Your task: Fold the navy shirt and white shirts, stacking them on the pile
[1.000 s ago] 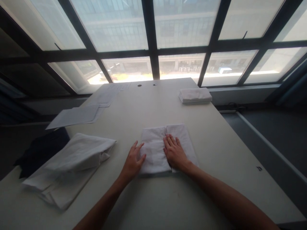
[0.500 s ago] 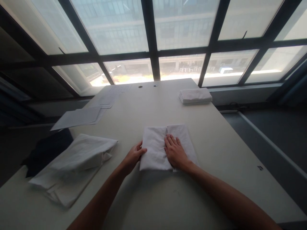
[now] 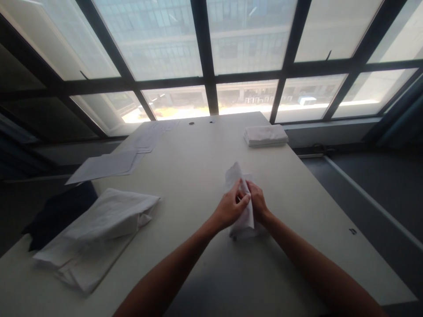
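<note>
A folded white cloth is on the table in front of me, its left part raised and turned up toward the right. My left hand pinches that raised layer between thumb and fingers. On the other side of the layer, my right hand is closed against the cloth at the fold, some of its fingers hidden. Both hands nearly meet, with the cloth between them.
A neat stack of folded white cloths stands at the far right of the white table. To the left lie a loose white fabric piece, dark fabric and paper sheets. Windows rise behind.
My left hand has lifted the cloth's left part and carried it rightward, folding it up. My right hand has gone from lying flat on the cloth to closing at the fold.
</note>
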Motion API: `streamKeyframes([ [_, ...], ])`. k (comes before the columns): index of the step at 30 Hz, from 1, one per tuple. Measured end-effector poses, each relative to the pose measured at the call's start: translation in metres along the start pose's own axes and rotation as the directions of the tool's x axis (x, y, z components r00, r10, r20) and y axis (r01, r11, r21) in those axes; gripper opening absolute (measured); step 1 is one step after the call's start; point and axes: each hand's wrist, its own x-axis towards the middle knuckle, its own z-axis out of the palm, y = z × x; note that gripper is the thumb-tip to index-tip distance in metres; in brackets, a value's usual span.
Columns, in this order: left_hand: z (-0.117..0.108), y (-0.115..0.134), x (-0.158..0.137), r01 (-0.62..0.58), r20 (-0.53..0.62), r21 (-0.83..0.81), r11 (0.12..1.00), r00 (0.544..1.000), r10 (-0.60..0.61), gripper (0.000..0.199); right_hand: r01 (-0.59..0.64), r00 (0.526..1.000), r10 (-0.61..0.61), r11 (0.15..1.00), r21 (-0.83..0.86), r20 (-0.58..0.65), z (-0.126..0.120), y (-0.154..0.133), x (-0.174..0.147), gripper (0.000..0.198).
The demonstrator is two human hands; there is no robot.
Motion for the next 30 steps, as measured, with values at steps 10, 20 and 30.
streamKeyframes([
  [10,0.024,-0.047,-0.006,-0.312,0.039,0.412,0.856,0.945,0.326,0.038,0.158,0.987,-0.155,0.844,-0.513,0.049,-0.046,0.003,0.037,0.059],
  [20,0.037,-0.059,-0.008,-0.331,0.258,0.718,0.612,0.944,0.206,0.063,0.179,0.965,-0.257,0.514,-0.839,0.049,-0.049,0.014,0.032,0.036],
  [30,0.048,-0.033,-0.036,-0.523,0.376,0.567,0.636,0.852,0.366,0.047,0.111,0.988,-0.151,0.598,-0.794,0.024,-0.058,0.007,0.040,0.025],
])
